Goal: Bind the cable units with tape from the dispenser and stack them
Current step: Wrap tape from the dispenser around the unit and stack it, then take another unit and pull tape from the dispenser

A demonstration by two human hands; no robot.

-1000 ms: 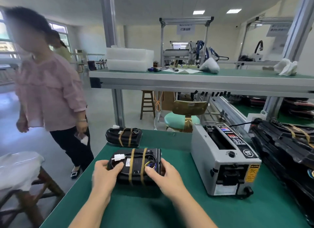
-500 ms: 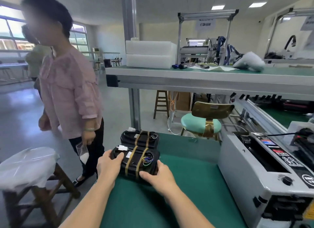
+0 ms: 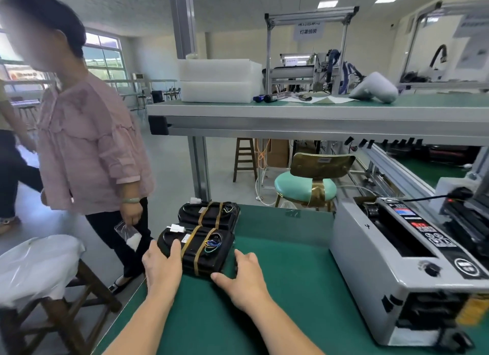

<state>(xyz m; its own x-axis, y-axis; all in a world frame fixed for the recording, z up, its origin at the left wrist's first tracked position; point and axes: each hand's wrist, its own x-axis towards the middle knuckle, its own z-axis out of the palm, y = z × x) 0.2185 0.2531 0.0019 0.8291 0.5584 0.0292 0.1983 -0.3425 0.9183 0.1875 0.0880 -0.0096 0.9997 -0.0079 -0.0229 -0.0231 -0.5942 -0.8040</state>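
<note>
near unit [image 3: 195, 251] sits at left edge of worktop [image 3: 277, 288], just in front of far unit [image 3: 209, 214], seemingly touching, not on top; likely being squared up for stacking.
left hand [image 3: 162, 267] flat against its left end, thumb on top, no grip.
right hand [image 3: 242, 278] relaxed, thumb at near corner, steadying.
dispenser [image 3: 397, 262] right, apart.
count: two units, two tape bands each, one dispenser.

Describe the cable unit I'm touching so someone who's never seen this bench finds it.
On the green table, left of the tape dispenser, two black cable units lie by the left edge. Pick the nearer unit, in front of the farther unit: the left hand and right hand touch it, and blue and green wire loops sit on top.
</note>
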